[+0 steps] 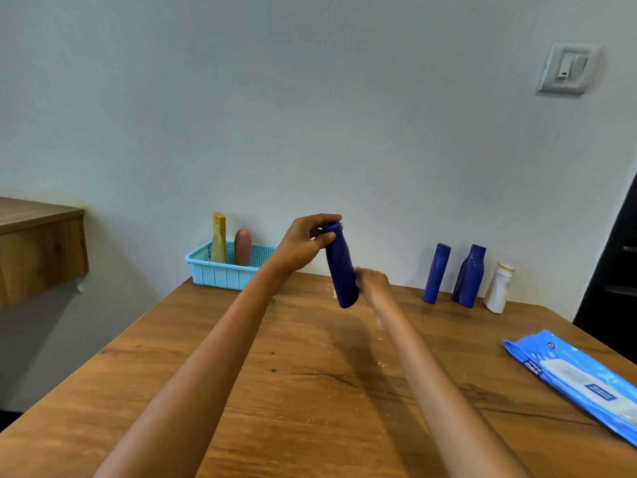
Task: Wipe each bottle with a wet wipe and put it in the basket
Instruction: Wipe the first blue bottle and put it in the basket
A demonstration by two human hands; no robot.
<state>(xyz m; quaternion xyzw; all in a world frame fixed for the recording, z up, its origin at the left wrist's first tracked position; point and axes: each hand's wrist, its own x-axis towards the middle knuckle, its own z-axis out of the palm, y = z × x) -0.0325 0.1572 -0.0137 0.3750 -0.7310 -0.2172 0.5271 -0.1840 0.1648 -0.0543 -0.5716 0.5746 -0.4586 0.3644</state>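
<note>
The left hand [306,241] gripped the dark blue bottle [341,267] by its cap end, up over the wooden table [275,374]. The blurry right hand [374,279] pressed a white wet wipe [359,283] on it; its grip was unclear. The bottle looked light, hard and maybe slippery when wet

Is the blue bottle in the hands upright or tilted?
Tilted. The left hand grips the blue bottle at its cap, held above the table; its base leans right, toward the right hand.
</note>
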